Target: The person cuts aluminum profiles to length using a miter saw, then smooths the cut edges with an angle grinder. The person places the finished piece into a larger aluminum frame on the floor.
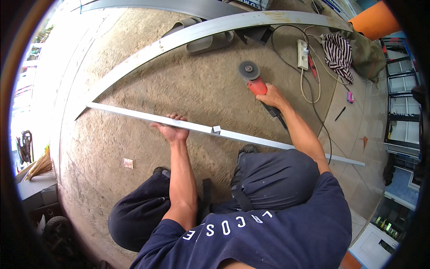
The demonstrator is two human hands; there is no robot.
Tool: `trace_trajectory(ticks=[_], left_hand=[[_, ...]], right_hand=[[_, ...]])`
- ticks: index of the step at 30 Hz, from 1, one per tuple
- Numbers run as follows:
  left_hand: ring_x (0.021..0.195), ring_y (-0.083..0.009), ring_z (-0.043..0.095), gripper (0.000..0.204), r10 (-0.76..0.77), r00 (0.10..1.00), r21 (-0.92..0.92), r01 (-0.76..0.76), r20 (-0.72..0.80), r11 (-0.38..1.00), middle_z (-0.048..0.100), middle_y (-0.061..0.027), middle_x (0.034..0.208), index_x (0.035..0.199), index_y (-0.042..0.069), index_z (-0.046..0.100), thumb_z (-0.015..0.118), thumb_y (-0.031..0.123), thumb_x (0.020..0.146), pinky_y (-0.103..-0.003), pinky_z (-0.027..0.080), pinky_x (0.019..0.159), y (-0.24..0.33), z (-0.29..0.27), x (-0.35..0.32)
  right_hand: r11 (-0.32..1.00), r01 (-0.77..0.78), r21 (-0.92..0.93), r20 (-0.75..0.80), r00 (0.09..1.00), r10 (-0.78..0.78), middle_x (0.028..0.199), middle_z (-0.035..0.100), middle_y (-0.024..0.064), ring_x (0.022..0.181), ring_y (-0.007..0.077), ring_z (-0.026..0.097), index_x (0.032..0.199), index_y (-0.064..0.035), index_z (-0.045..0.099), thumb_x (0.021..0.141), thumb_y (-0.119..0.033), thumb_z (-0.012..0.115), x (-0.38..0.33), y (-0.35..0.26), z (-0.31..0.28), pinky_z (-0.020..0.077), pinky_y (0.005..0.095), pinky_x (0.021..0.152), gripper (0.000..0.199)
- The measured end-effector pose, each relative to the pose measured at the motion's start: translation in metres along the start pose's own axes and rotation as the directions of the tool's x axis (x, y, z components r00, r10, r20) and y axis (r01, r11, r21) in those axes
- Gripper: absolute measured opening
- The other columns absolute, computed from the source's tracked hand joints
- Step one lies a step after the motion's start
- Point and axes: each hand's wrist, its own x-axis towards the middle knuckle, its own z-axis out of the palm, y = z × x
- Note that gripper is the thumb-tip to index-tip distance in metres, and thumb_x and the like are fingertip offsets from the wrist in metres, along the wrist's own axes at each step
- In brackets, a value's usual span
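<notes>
Rough, swept concrete floor [148, 94], grey-brown, meeting smooth tiles at right. No containers in use. Wide flat metal strip [179, 39] lies across the far floor, dull silver, rust-spotted. Nearer, a long thin aluminium bar [134, 115] lies on the floor just beyond the knees, pale and straight-edged, with a small notch cut near its middle. Left hand [172, 130] presses down on the bar, fingers curled over its far edge. Right hand [271, 96] is wrapped tight round a red angle grinder [253, 78], its grey disc over the concrete beyond the bar. White power strip [303, 54] lies nearby with cords.
</notes>
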Motion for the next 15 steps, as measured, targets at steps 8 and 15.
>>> trace_trajectory(ticks=[8, 15], left_hand=[[0.052, -0.0126, 0.043, 0.088, 0.063, 0.995, 0.021, -0.062, -0.079, 0.998, 0.045, 0.0023, 0.062, 0.086, 0.011, 0.052, 0.026, 0.095, 0.085, -0.030, 0.041, 0.049, -0.002, -0.003, 0.005], [0.049, -0.0123, 0.048, 0.089, 0.017, 0.988, -0.165, 0.008, 0.151, 0.986, 0.047, 0.0030, 0.059, 0.087, 0.010, 0.059, 0.032, 0.094, 0.086, -0.030, 0.042, 0.049, -0.003, -0.010, 0.011]], right_hand=[[0.985, -0.037, -0.171, -0.109, 0.994, 0.018, 0.140, 0.054, 0.0325, 0.126, 0.0447, 0.057, 0.136, 0.0097, 0.046, 0.078, -0.035, 0.077, -0.012, 0.014, 0.028, 0.0476, 0.0510, 0.104, 0.080], [0.978, 0.207, -0.036, -0.260, 0.943, -0.209, 0.126, 0.061, 0.0256, 0.114, 0.0373, 0.064, 0.145, 0.0016, 0.046, 0.080, -0.042, 0.084, -0.050, -0.041, 0.012, 0.0524, 0.0495, 0.097, 0.087]])
